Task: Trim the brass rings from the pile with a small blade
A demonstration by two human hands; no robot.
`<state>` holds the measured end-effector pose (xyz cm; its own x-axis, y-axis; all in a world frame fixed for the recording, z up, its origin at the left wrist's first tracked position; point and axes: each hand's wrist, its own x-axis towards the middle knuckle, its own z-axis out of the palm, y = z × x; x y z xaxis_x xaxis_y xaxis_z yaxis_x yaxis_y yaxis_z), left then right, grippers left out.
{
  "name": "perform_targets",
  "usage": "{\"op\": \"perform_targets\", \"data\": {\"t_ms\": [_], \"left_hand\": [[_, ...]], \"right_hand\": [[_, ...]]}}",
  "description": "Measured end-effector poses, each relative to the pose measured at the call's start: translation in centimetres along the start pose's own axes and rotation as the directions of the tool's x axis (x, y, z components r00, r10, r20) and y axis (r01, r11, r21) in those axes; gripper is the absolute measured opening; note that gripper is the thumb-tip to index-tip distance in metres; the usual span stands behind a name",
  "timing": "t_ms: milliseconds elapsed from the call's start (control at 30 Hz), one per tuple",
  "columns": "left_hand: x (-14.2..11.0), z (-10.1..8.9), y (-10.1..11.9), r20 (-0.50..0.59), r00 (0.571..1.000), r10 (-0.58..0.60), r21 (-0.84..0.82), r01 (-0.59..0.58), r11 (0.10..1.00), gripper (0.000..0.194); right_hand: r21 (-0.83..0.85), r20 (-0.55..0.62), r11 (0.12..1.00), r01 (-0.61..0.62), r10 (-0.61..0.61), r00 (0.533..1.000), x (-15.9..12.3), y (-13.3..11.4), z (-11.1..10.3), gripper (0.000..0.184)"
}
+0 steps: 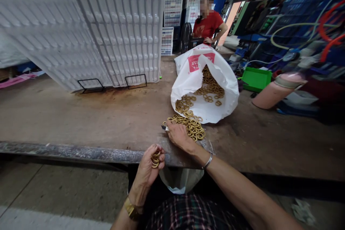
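My left hand (151, 161) is curled, palm up, around several gold-coloured metal rings (155, 159) just in front of the table's near edge. Beside a loose pile of the same rings (195, 129), my right hand (178, 134) is closed on a small knife (164, 128). Its dark pointed blade juts out to the left past the fingers; most of the handle is hidden. Behind the pile, a white plastic sack (185, 79) with red print lies on its side. The sack's mouth faces me, and more rings spill from it onto the table.
Tall white ribbed plastic trays (121, 25) stand on the wooden table (107, 122) in black wire holders (136, 81). A green tray (257, 79) and a pinkish bottle (275, 91) are at right. Below the edge hangs an open bag (180, 183). A person in red (207, 25) is behind.
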<state>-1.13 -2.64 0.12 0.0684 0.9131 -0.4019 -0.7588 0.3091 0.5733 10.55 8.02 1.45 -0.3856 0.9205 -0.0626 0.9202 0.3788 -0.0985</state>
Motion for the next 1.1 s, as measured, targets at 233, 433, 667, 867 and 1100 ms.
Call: {"op": "perform_targets", "data": {"t_ms": [233,433,667,867,1100], "left_hand": [[0.7,0.6,-0.2,-0.075,0.986,0.149,0.154,-0.136,0.979,0.028],[1.1,1.3,-0.9,-0.108,0.964,0.243,0.423,-0.177,0.889,0.037],[1.4,1.1,-1.4,-0.061,0.942,0.329,0.655,-0.211,0.726,0.033],[1.1,1.4,-1.2,-0.044,0.978,0.204,0.625,-0.132,0.769,0.032],[1.1,1.6,-1.1,-0.009,0.996,0.089,0.532,-0.07,0.844,0.03]], "right_hand": [[0.304,-0.165,0.941,0.147,-0.1,0.981,-1.8,1.0,1.0,0.021],[0.64,-0.248,0.737,0.218,-0.069,0.966,-4.3,0.6,0.9,0.014],[0.777,-0.192,0.606,0.173,-0.034,0.981,-4.7,0.4,0.8,0.017],[0.752,-0.147,0.651,0.106,0.008,0.989,-4.5,0.4,1.3,0.017],[0.765,-0.111,0.636,0.098,-0.019,0.994,-5.0,0.5,0.8,0.01]]}}
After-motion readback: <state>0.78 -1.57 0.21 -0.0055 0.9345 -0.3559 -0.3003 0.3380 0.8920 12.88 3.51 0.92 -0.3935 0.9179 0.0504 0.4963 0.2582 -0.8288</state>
